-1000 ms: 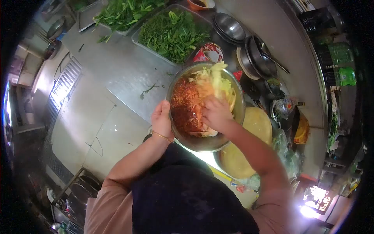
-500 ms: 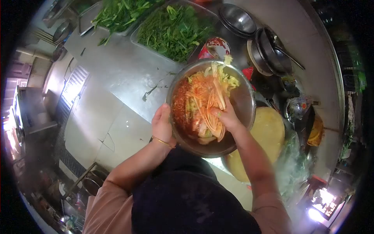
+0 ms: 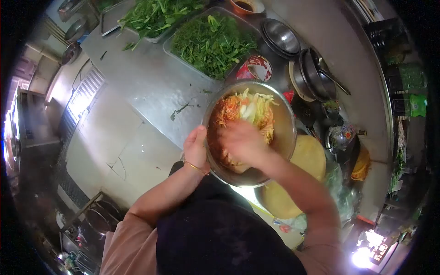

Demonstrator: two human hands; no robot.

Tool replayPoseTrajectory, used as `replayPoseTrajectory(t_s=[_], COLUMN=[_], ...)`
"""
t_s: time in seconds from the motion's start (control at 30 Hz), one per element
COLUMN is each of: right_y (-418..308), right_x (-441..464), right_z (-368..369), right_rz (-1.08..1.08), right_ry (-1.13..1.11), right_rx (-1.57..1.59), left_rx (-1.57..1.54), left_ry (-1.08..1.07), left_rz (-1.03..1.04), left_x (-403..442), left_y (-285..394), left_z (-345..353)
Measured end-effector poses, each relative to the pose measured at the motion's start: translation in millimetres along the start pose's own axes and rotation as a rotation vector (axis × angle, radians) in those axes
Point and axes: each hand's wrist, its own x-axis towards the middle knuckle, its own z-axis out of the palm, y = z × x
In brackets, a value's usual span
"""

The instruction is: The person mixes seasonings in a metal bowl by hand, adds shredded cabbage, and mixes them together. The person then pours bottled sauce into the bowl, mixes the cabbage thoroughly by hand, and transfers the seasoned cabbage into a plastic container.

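"Hands?"
"My left hand (image 3: 196, 149) grips the bowl (image 3: 286, 129); my right hand (image 3: 244, 142), blurred, is among the sauced leaves (image 3: 252, 106) inside, grasp unclear to me."
"Risk?"
"Hard shoving might spill them."

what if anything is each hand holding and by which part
The left hand holds the metal bowl by its left rim. The right hand is blurred over the pale leaves; whether it grips any cannot be told.

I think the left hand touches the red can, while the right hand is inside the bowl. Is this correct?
Not quite: the head view shows the left hand against the bowl, not the red can. The right hand is indeed inside the bowl.
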Motion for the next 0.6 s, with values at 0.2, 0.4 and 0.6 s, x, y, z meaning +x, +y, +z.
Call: replayPoseTrajectory(t_s=[0.2,0.4,0.6], right_y=[-15,-1,20], right_x=[45,25,-103], right_z=[88,-5,7], right_rz=[0.978,0.27,0.313], right_ry=[-0.339,-0.932,-0.076], right_rx=[0.741,-0.123,0.039], left_rx=[-0.071,-0.104,-0.064], left_ry=[-0.041,-0.049,-0.075], left_rz=[-0.01,-0.004,-0.035], left_x=[0,-2,-7], left_y=[1,1,9], left_z=[-3,-1,7])
